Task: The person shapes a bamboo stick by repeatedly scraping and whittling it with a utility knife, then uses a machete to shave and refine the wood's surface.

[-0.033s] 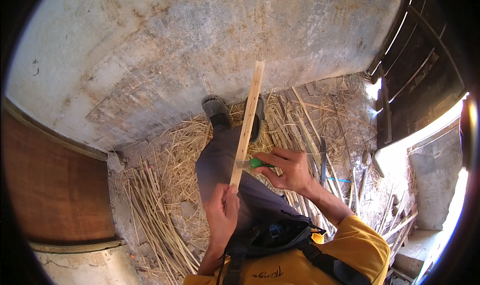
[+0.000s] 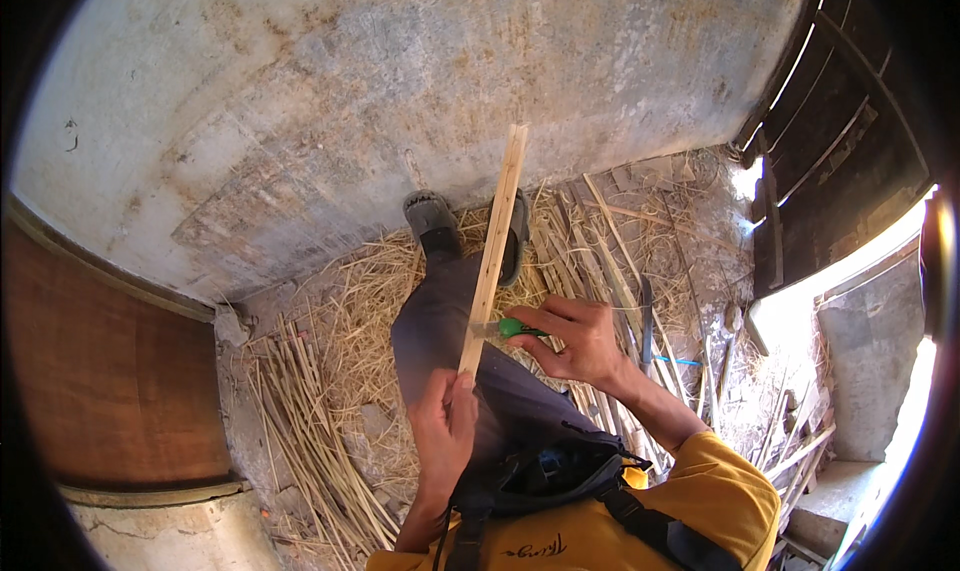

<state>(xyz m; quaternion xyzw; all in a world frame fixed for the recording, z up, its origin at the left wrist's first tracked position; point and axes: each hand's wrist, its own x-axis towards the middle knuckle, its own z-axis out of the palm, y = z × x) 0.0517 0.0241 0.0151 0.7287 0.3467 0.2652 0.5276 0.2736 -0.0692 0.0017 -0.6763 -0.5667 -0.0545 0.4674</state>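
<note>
A long pale strip of split bamboo or wood (image 2: pixel 497 216) slants up and away from me over my lap. My left hand (image 2: pixel 441 426) pinches its near end between thumb and fingers. In my right hand (image 2: pixel 572 343) is a knife (image 2: pixel 515 328) with a green handle, held from the right. Its short blade lies against the strip, a little above my left fingers. The strip's far end rises in front of the wall and passes over my right shoe.
Shavings (image 2: pixel 350 281) cover the floor around my dark shoes (image 2: pixel 431 214). A bundle of thin sticks (image 2: pixel 310 441) lies left; more strips (image 2: pixel 590 261) and a dark curved blade-like tool (image 2: pixel 646 321) lie right. A stained wall (image 2: pixel 420 81) stands ahead, a brown panel (image 2: pixel 110 361) at left.
</note>
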